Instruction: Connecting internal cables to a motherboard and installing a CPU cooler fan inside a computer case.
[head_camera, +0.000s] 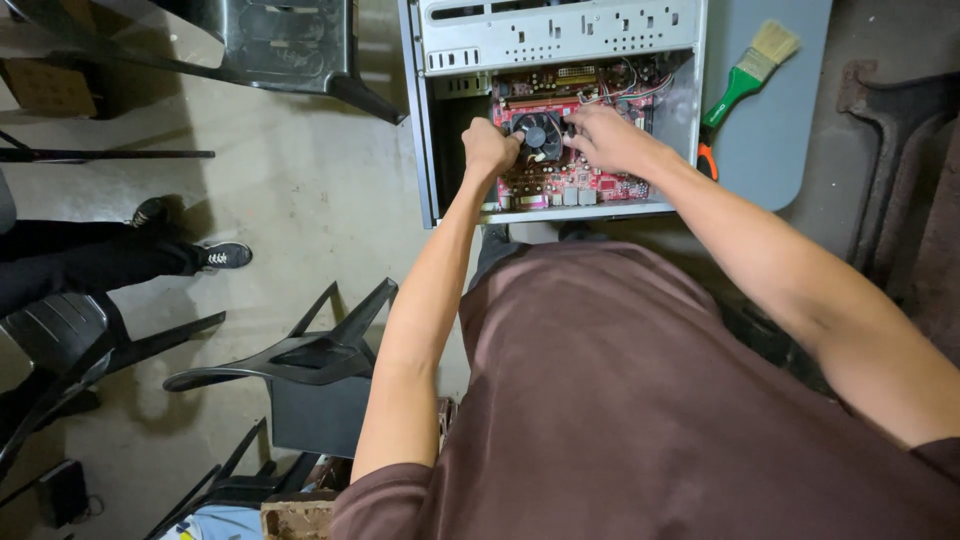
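At the far left another person's legs in black trousers and sneakers (222, 256) are resting on the concrete floor, with black plastic chairs (300, 355) lying nearby. Moving right, the left hand (489, 148) is curling into a fist at the left edge of the cooler fan (540, 135), which is sitting on the red motherboard (580, 180) inside the open computer case (560, 40) (whether it is gripping anything, I cannot tell). The right hand (605, 138) is pressing its fingers against the fan's right side. Further right, a green-handled paintbrush (748, 75) is lying on the grey table (775, 140).
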